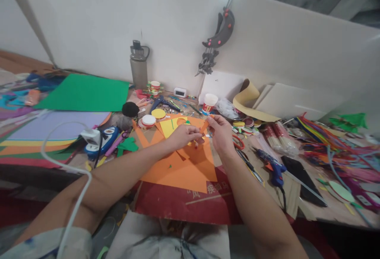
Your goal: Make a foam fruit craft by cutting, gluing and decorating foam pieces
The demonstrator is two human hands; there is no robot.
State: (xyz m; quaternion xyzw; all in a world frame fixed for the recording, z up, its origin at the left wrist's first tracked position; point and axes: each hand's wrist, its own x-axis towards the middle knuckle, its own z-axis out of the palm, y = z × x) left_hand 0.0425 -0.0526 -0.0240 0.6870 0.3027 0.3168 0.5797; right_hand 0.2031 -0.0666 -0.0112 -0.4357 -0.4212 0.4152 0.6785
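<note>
One orange strip (204, 126) is pinched in the right hand (222, 134); I cannot tell what the left hand (184, 136) grips. Cutting seems partly done; paper (169, 174) lies near.

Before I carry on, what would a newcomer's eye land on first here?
Probably the bright orange paper at center, lying under both hands. Next, the large green sheet at the left rear. Then the dark crescent-shaped ornament with pink and orange dots, hanging against the pale wall.
</note>
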